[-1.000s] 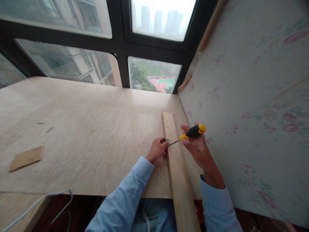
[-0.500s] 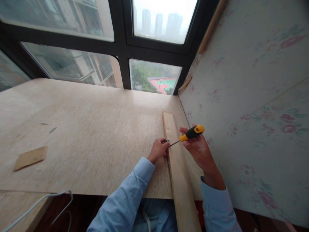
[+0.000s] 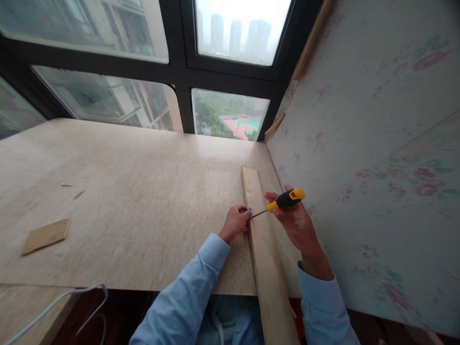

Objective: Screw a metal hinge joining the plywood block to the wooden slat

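Observation:
A long wooden slat [image 3: 264, 249] lies on the table [image 3: 136, 201] near the right wall and runs past the front edge. My left hand [image 3: 235, 223] is closed beside the slat's left edge, pinching a small metal piece [image 3: 249, 210] against it. My right hand [image 3: 293, 218] grips a screwdriver with a black and yellow handle [image 3: 286, 199]. Its thin shaft slants down to the left, and the tip meets the metal piece.
A small flat wooden piece [image 3: 46, 235] lies at the table's left. Two small nails or screws [image 3: 72, 189] lie farther back on the left. A white wire [image 3: 61, 302] hangs below the front edge. A flowered wall [image 3: 366, 143] stands close on the right, windows behind.
My right hand has shifted slightly on the screwdriver handle, which now sits a little lower and to the left. The left hand and slat stay in place.

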`<act>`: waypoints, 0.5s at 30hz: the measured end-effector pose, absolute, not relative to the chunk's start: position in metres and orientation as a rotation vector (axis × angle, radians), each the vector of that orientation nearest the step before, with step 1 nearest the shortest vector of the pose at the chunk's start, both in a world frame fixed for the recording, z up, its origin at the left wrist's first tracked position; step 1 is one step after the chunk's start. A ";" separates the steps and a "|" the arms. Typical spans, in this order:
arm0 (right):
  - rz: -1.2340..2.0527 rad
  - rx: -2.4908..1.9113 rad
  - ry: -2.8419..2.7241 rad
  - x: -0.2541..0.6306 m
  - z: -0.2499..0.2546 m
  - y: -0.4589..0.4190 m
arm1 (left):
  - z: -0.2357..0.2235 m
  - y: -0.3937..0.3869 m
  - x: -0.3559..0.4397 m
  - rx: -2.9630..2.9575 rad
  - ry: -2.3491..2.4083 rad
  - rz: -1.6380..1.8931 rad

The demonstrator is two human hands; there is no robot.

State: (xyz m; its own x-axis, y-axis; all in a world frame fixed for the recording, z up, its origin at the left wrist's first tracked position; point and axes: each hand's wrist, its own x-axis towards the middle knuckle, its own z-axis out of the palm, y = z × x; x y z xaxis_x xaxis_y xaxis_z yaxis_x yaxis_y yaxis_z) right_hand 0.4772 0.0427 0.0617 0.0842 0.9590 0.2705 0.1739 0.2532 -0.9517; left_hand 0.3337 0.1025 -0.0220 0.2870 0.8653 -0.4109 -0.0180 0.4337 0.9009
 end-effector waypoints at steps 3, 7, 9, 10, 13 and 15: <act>0.540 -1.446 -1.321 0.478 0.063 0.049 | -0.019 0.101 0.333 0.944 1.115 0.731; 0.350 -1.459 -1.340 0.476 0.058 0.058 | -0.017 0.101 0.333 0.932 1.120 0.738; 0.532 -1.274 -1.361 0.475 0.057 0.056 | -0.018 0.101 0.333 0.932 1.130 0.730; 0.632 -1.183 -1.358 0.475 0.057 0.054 | -0.018 0.101 0.333 0.933 1.133 0.725; 0.821 -1.063 -1.336 0.477 0.059 0.046 | -0.020 0.102 0.334 0.936 1.142 0.719; 0.836 -1.111 -1.327 0.478 0.060 0.044 | -0.019 0.102 0.334 0.930 1.150 0.726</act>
